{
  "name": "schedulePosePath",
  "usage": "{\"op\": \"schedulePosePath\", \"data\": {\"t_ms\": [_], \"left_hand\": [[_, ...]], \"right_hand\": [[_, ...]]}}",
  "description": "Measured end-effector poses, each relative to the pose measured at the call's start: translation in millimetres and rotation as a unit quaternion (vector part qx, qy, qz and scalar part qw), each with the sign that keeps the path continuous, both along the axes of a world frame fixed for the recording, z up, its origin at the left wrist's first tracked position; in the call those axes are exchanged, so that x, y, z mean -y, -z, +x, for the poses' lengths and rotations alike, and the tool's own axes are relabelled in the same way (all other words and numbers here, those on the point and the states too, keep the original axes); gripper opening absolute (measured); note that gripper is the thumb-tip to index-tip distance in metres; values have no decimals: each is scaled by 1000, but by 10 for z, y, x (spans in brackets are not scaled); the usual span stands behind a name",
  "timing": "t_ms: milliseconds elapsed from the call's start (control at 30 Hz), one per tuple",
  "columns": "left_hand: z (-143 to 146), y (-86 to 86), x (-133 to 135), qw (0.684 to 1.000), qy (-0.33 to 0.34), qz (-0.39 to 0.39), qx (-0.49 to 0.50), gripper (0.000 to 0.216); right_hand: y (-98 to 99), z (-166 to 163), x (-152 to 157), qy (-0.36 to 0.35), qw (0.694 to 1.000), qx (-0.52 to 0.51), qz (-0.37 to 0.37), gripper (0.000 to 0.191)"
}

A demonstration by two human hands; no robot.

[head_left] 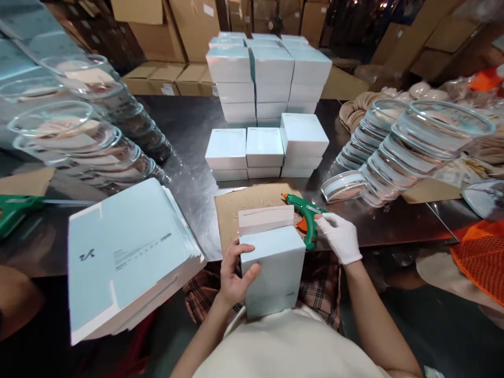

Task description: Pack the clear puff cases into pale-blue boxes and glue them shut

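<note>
My left hand [236, 273] is bare and grips the left side of a pale blue box [273, 270] that stands upright against my lap. A white flap [266, 218] sticks up from the box's far edge. My right hand [339, 236], in a white glove, is beside a green glue gun [309, 218] with an orange trigger. Its fingers stretch towards the rear of the gun, and the handle is not in its grasp. Under the gun's nozzle is a piece of brown cardboard [228, 205] at the table's near edge.
White boxes [271, 68] are stacked at the table's back, with a lower row [230, 147] nearer. Glass dishes stand in tall stacks left [118, 142] and right [409, 147]. Flat blue box blanks [129, 257] pile up at left, near another green glue gun [18, 212].
</note>
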State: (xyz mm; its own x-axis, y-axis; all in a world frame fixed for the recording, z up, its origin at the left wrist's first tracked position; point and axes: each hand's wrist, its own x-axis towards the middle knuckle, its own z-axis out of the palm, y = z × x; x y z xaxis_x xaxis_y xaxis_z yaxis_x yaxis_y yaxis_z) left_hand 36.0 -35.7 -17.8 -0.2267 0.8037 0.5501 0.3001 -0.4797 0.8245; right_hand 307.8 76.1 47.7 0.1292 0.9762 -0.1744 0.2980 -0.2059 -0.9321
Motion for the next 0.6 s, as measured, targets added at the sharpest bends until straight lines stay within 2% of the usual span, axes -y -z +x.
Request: {"op": "schedulePosePath", "data": {"t_ms": [67, 133, 200, 267, 300, 367, 400, 467, 533, 600], "left_hand": [[39, 8, -20, 999, 31, 4, 25, 30], [91, 23, -36, 998, 49, -6, 49, 31], [139, 45, -55, 995, 46, -18, 90, 32], [165, 69, -82, 986, 42, -19, 161, 43], [164, 78, -97, 979, 45, -16, 200, 52], [130, 88, -123, 966, 62, -11, 251, 64], [100, 87, -131, 965, 74, -12, 252, 61], [31, 77, -132, 972, 91, -17, 215, 40], [-24, 57, -121, 981, 97, -21, 169, 21], [-42, 32, -107, 984, 98, -26, 148, 17]], "right_hand": [[-71, -183, 74, -116, 989, -94, -8, 49], [-57, -357, 103, -210, 961, -175, -53, 56], [13, -426, 101, -209, 957, -193, -61, 55], [82, -368, 96, -232, 957, -176, -17, 59], [102, -306, 97, -281, 945, -165, 19, 66], [104, -170, 107, -409, 896, -143, 99, 83], [87, -119, 117, -459, 869, -127, 136, 88], [37, -80, 141, -501, 838, -80, 201, 83], [-18, -126, 162, -509, 822, -23, 253, 62], [-60, -209, 168, -522, 802, 12, 290, 47]]}}
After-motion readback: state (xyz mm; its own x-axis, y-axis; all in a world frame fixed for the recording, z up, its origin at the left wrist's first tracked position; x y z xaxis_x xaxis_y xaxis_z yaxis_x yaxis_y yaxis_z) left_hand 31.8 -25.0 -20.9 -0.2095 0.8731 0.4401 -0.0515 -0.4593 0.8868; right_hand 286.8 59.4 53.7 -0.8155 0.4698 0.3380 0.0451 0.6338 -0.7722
